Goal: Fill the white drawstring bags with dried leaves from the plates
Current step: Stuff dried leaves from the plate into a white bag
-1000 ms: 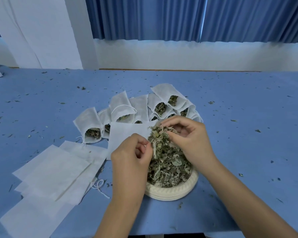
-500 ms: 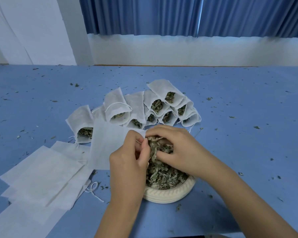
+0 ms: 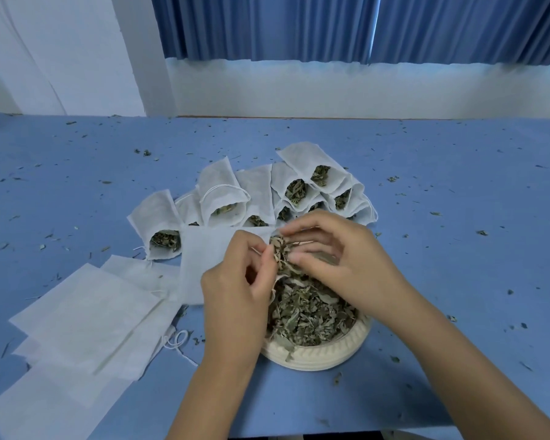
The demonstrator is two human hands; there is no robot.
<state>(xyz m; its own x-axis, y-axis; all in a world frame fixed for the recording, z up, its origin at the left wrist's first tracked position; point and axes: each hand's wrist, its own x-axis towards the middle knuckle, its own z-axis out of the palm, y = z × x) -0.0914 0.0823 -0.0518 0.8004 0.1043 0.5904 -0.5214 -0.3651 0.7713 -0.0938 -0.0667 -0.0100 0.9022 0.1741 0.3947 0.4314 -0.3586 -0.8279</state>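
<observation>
**Bag-filling station: items as they lie**

1. Your left hand (image 3: 235, 281): thumb and fingers pinch the mouth edge of one white drawstring bag (image 3: 210, 262). The bag lies flat to the left of the hand, with its open end turned toward the plate.
2. Your right hand (image 3: 340, 258): fingers curled, pinching a clump of dried leaves (image 3: 280, 249) right at the bag's mouth, touching the left fingertips.
3. Plate (image 3: 315, 360): round, cream, ribbed rim. It sits directly beneath both hands, near the middle of the table's near edge, and is heaped with a leaf pile (image 3: 308, 315).
4. Filled bags (image 3: 223, 192): a fanned, overlapping row just behind the plate, at the middle of the table. Their mouths face you and leaves show inside several.
5. Empty bags (image 3: 86, 315): flat sheets stacked loosely toward the near left corner. A looped white string (image 3: 177, 339) lies at the stack's right edge.
6. Table (image 3: 458, 217): blue surface, with leaf crumbs (image 3: 481, 232) scattered over it to every edge.
7. Beyond the far edge: a white wall (image 3: 331, 90) with a blue curtain (image 3: 299, 27) above it.
</observation>
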